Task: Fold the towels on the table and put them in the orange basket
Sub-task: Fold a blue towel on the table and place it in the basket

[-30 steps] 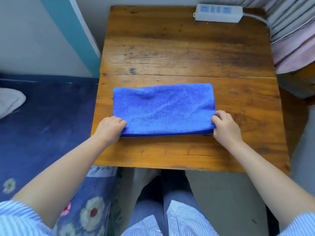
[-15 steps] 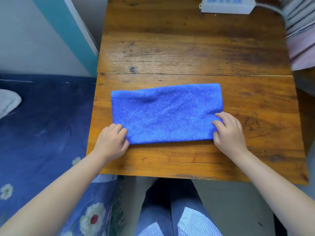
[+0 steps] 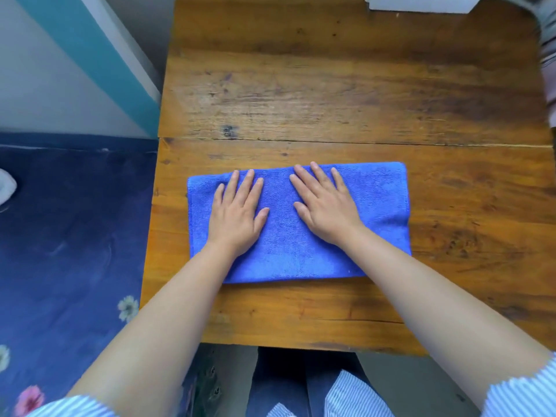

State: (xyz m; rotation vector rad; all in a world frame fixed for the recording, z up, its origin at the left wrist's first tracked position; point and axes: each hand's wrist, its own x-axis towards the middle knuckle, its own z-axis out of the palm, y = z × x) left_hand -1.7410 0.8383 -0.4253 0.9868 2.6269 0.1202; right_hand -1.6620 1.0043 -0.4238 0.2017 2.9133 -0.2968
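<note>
Blue towel (image 3: 376,206) — flat hands atop

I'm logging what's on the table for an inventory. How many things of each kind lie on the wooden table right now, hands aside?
Blue towel: 1
White power strip, cut off by the frame's top edge: 1
Orange basket: 0 in view
Total on the table: 2

The wooden table (image 3: 346,94) lay bare beyond the blue towel (image 3: 376,206), giving open passage there and along its right side. Only a white box (image 3: 421,3) stood at the far edge, with grey and pink fabric (image 3: 549,55) crowding the far right corner.
</note>
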